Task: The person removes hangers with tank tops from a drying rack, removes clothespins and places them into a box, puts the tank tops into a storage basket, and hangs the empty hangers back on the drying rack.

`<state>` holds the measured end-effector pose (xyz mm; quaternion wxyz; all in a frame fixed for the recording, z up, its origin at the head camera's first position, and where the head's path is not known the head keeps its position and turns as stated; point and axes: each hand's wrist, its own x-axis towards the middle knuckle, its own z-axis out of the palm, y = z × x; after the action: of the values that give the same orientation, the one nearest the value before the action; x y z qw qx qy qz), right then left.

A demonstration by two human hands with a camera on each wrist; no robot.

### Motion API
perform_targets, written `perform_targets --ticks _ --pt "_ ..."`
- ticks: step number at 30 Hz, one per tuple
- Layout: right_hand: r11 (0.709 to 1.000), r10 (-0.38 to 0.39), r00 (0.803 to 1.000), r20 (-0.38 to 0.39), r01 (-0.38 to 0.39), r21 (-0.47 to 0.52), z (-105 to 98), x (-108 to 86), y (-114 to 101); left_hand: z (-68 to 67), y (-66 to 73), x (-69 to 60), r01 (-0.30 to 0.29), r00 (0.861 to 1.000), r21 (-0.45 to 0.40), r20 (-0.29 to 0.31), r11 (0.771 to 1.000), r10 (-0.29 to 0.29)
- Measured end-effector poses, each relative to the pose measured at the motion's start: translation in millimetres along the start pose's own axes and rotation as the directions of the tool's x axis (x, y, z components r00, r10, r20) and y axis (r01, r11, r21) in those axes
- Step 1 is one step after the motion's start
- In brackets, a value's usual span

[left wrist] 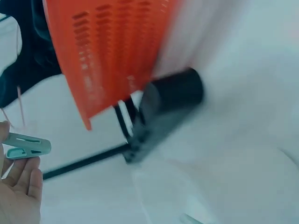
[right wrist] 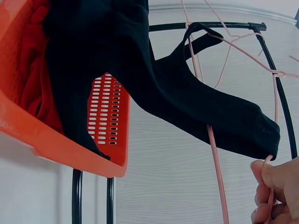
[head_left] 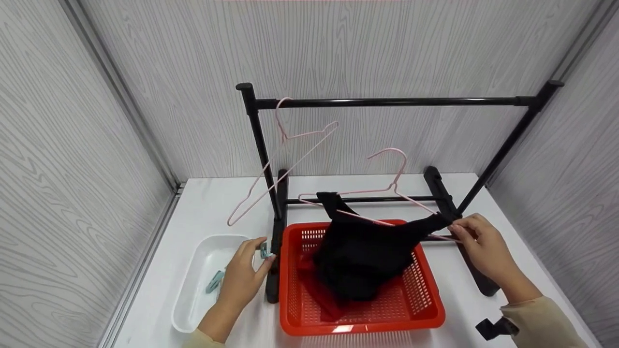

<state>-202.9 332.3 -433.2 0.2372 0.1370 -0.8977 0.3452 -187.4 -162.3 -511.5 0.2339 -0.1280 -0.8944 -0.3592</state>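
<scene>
My left hand (head_left: 243,275) pinches a pale green clothespin (left wrist: 28,145) between thumb and fingertips, above the gap between the white tray and the red basket. With thumb and fingers my right hand (head_left: 486,249) grips the right end of a pink wire hanger (right wrist: 217,175). A black garment (head_left: 367,256) hangs on this hanger by its two straps, one near each end. In the right wrist view, the right strap lies just beside my fingertips (right wrist: 258,170). The garment's lower part sags into the red basket (head_left: 362,330).
A black rack (head_left: 396,102) stands behind the basket, with another pink hanger (head_left: 302,159) hooked at its left end. At left, a white tray (head_left: 186,295) holds a green clothespin (head_left: 214,282). Red cloth (right wrist: 39,84) lies inside the basket. Walls enclose the white table (head_left: 193,203).
</scene>
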Motion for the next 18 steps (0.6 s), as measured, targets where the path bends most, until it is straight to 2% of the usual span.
perform_targets --ticks 5,8,11,13,18 --pt "1.0 0.001 1.0 0.007 -0.001 0.005 0.4 -0.5 -0.7 -10.5 -26.3 -14.7 0.07 0.997 0.071 -0.015 0.995 -0.07" --pt "1.0 0.002 1.0 0.008 -0.002 0.008 0.6 -0.9 -0.5 -16.2 -39.7 -22.2 0.151 0.988 0.11 0.012 0.982 -0.153" --pt "1.0 0.01 1.0 0.007 -0.01 0.011 0.2 -1.8 -0.1 -19.7 -49.9 -28.1 0.232 0.968 0.148 0.063 0.961 -0.243" --pt "1.0 0.01 1.0 0.008 -0.01 0.015 0.1 -1.8 0.0 -21.0 -54.1 -31.1 0.278 0.949 0.178 0.1 0.944 -0.298" --pt "1.0 0.004 1.0 0.011 -0.004 0.015 0.2 -0.5 -0.1 -21.6 -62.4 -35.7 0.347 0.909 0.237 0.152 0.907 -0.388"
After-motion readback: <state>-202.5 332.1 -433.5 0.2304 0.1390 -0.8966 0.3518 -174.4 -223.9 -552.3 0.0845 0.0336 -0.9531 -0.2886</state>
